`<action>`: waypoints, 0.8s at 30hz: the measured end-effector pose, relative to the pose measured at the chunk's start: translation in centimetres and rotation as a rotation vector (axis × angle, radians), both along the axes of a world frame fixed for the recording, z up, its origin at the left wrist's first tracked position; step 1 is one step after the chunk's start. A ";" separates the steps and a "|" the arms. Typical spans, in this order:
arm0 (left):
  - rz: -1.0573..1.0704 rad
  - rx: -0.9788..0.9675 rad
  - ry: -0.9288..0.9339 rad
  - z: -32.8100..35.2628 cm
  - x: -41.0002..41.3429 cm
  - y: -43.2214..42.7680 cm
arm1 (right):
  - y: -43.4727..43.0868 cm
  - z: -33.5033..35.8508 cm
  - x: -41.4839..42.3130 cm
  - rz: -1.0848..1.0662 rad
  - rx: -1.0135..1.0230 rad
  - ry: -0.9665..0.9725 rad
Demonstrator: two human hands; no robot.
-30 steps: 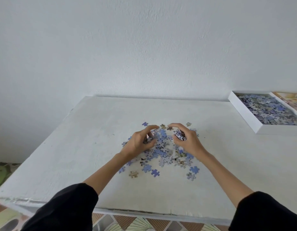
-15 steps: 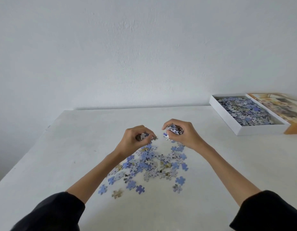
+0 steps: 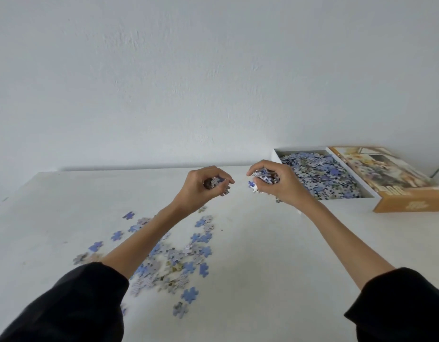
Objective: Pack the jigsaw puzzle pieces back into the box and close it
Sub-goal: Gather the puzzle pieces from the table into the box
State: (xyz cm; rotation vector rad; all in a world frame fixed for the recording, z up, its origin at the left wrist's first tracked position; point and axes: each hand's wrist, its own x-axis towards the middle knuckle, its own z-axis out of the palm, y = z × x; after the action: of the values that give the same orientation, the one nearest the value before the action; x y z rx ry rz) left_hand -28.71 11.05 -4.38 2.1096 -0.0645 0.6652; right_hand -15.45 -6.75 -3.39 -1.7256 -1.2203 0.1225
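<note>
Head view: the white box [image 3: 302,149] lies open on the table [image 3: 267,248], against the wall [image 3: 213,82], and is heaped with blue and grey puzzle pieces [image 3: 319,176]. Its lid [image 3: 391,176], printed with a picture, lies touching the box's right side. The right hand [image 3: 281,186] is raised just left of the box, fingers curled round a handful of pieces [image 3: 262,174]; a few poke out below the thumb. The left hand [image 3: 200,192] is also raised, farther left of the box, near the right hand but apart from it, gripping a smaller bunch [image 3: 215,181]. Loose pieces [image 3: 176,257] lie scattered on the table well left of the box and nearer the person, partly under the left forearm. Both arms end in black sleeves [image 3: 72,304].
</note>
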 end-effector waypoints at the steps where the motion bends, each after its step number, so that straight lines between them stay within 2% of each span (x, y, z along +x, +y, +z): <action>1: -0.004 -0.006 -0.004 0.2 1.2 -1.0 | -0.8 0.3 1.2 0.006 0.001 -0.018; 9: -0.018 -0.025 -0.026 0.9 11.0 -8.6 | -6.6 1.9 10.4 0.007 -0.055 -0.082; 12: 0.037 -0.042 -0.025 0.4 14.8 -11.1 | -8.0 2.1 13.5 -0.021 -0.066 -0.123; 18: 0.231 -0.181 0.054 -1.7 22.0 -14.3 | -9.1 -0.8 19.6 -0.322 0.034 -0.072; 20: 0.300 -0.240 0.111 -2.3 23.8 -15.0 | -9.0 -2.0 20.8 -0.395 -0.048 -0.105; 24: 0.264 -0.103 0.203 -3.5 25.5 -16.2 | -9.1 -4.5 21.8 -0.402 -0.205 -0.231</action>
State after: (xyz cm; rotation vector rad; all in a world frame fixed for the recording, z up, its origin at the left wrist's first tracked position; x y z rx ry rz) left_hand -3.17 -5.11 -7.89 2.0926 0.3583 0.5900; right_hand 6.32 -15.88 -7.84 -2.1783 -1.0234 -0.2037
